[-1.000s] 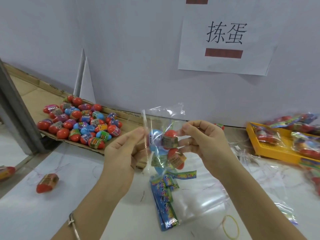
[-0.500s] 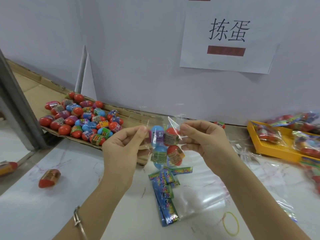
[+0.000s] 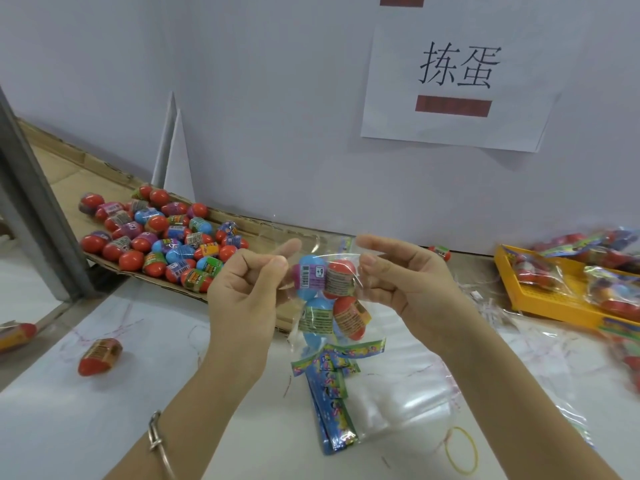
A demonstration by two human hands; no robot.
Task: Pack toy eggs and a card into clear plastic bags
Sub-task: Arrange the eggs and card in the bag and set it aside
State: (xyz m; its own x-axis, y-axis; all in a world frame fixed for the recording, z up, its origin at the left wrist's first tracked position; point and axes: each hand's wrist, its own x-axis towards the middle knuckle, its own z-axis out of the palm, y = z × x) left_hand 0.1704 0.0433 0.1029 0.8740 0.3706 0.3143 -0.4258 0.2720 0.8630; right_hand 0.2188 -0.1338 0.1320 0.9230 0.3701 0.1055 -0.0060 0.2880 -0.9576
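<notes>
Hands pinch a clear plastic bag (image 3: 323,289) of red and blue toy eggs (image 3: 325,292) above the white table (image 3: 52,410). Left hand (image 3: 242,299) grips its left edge, right hand (image 3: 408,285) its right.

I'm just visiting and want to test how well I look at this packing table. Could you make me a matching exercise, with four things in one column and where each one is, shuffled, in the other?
Things
1. bag of eggs
2. rubber band
3. yellow tray
4. paper sign

Places
A. hanging on the wall
B. lying flat on the table, bottom right
C. pinched between the left hand and the right hand
D. standing at the far right edge of the table

Pairs: 1-C, 2-B, 3-D, 4-A.
</notes>
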